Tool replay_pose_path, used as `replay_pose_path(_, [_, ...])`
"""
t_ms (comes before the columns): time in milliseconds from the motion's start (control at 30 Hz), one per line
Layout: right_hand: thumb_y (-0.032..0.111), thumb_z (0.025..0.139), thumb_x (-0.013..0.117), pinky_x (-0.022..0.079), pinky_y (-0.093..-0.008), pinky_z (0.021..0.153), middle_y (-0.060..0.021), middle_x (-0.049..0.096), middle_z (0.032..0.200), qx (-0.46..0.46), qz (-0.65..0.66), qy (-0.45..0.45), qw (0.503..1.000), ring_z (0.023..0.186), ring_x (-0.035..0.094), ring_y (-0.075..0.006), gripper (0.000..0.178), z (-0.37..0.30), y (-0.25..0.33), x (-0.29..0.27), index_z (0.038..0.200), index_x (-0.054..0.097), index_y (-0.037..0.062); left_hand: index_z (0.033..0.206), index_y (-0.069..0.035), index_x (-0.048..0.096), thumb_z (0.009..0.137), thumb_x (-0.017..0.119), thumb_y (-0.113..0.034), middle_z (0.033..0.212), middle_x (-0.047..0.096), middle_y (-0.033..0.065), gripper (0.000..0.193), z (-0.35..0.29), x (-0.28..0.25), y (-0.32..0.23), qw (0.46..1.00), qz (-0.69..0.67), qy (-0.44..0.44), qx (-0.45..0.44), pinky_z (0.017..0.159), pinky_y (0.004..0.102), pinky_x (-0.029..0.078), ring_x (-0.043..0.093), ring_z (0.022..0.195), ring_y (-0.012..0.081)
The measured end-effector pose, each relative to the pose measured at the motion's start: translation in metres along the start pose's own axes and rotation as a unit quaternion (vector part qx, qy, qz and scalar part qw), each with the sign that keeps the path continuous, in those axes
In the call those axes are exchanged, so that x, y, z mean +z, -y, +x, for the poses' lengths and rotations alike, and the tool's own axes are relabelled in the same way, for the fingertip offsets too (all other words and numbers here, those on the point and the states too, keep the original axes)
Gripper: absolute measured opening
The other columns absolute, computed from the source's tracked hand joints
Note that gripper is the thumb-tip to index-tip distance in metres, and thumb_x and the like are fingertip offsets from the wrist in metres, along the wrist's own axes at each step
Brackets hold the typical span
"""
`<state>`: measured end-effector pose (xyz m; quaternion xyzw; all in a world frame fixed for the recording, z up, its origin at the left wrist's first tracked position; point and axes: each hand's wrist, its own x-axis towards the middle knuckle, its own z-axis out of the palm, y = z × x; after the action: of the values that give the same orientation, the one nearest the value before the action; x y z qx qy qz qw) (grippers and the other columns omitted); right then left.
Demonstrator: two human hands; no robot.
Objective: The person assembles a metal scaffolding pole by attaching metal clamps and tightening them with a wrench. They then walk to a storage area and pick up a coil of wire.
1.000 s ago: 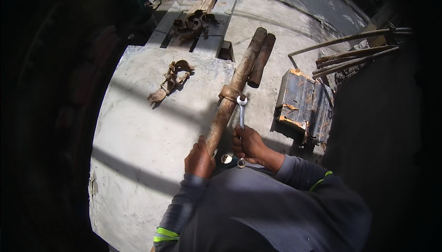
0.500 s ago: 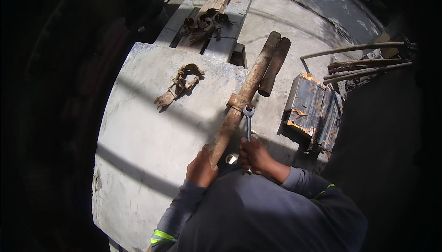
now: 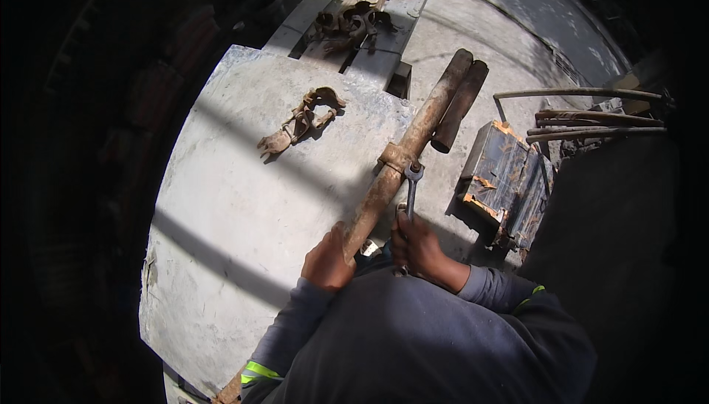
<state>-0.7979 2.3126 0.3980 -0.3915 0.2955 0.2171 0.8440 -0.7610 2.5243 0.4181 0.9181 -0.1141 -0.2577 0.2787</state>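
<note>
My left hand (image 3: 329, 260) is closed round the near end of a long rusty steel pipe (image 3: 377, 201), which slants away over the right edge of the pale work board. A rusty scaffold clamp (image 3: 397, 157) sits round the pipe, and a bolt and nut stick out on its right side. My right hand (image 3: 418, 247) grips the shaft of a metal wrench (image 3: 411, 196), whose far head is at that nut. On the board to the left lies a loose rusty scaffold coupler (image 3: 301, 123), its jaws hanging apart.
The pale board (image 3: 214, 190) has shadow stripes across it. More rusty couplers (image 3: 354, 24) lie on planks beyond it. A shorter dark pipe (image 3: 459, 108) is beside the long pipe. To the right are a dark taped box (image 3: 506, 182) and several thin rods (image 3: 591, 120).
My whole view has shifted a little, so most things sit farther right. My hands keep their holds, and the wrench stays at the nut with its angle slightly changed.
</note>
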Motion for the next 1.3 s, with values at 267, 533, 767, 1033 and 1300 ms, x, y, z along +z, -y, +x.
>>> replay_pose_path(267, [0.045,0.109,0.046,0.026,-0.0274,0.042,0.0021,0.033,0.062,-0.011,0.113,-0.029,0.993,0.049,0.031,-0.0103,0.035,0.004,-0.004,0.015,0.095,0.046,0.0132,0.141,-0.003,0.041,0.079,0.067,-0.012,0.122,0.064,0.0273,0.067,0.000,0.006,0.000,1.000,0.010,-0.027,0.000,0.093,0.0532,0.053,0.063,0.110,0.0495])
replay_pose_path(533, [0.050,0.108,0.047,0.024,-0.0264,0.042,0.0026,0.031,0.061,-0.004,0.189,-0.027,0.982,0.049,0.028,-0.0101,0.042,0.002,-0.002,0.018,0.085,0.047,0.0142,0.138,-0.002,0.042,0.080,0.065,-0.009,0.123,0.062,0.0295,0.062,0.004,0.014,-0.002,0.998,0.048,-0.036,-0.003,0.091,0.0549,0.053,0.063,0.110,0.0498])
replay_pose_path(767, [0.053,0.106,0.048,0.028,-0.0271,0.042,0.0024,0.032,0.062,-0.071,0.173,-0.036,0.982,0.048,0.032,-0.0104,0.043,0.012,-0.024,0.006,0.093,0.047,0.0124,0.139,-0.004,0.041,0.078,0.068,-0.008,0.123,0.062,0.0293,0.067,0.003,0.020,-0.004,0.996,0.079,-0.051,0.000,0.092,0.0546,0.053,0.062,0.112,0.0494])
replay_pose_path(1033, [0.052,0.109,0.041,0.023,-0.0269,0.042,0.0026,0.030,0.060,-0.048,0.142,0.011,0.989,0.046,0.027,-0.0107,0.042,0.010,-0.021,-0.005,0.093,0.047,0.0137,0.139,-0.005,0.041,0.077,0.069,-0.007,0.123,0.062,0.0291,0.068,-0.001,0.021,-0.005,0.994,0.075,-0.072,0.019,0.092,0.0548,0.052,0.062,0.112,0.0488])
replay_pose_path(1300, [0.047,0.110,0.044,0.031,-0.0284,0.040,0.0013,0.034,0.059,0.070,0.169,0.153,0.971,0.045,0.031,-0.0105,0.047,-0.001,-0.011,-0.015,0.076,0.044,0.0128,0.137,-0.005,0.042,0.076,0.071,-0.007,0.120,0.063,0.0289,0.067,0.002,0.023,0.002,0.996,0.069,-0.063,0.009,0.090,0.0539,0.053,0.063,0.110,0.0495])
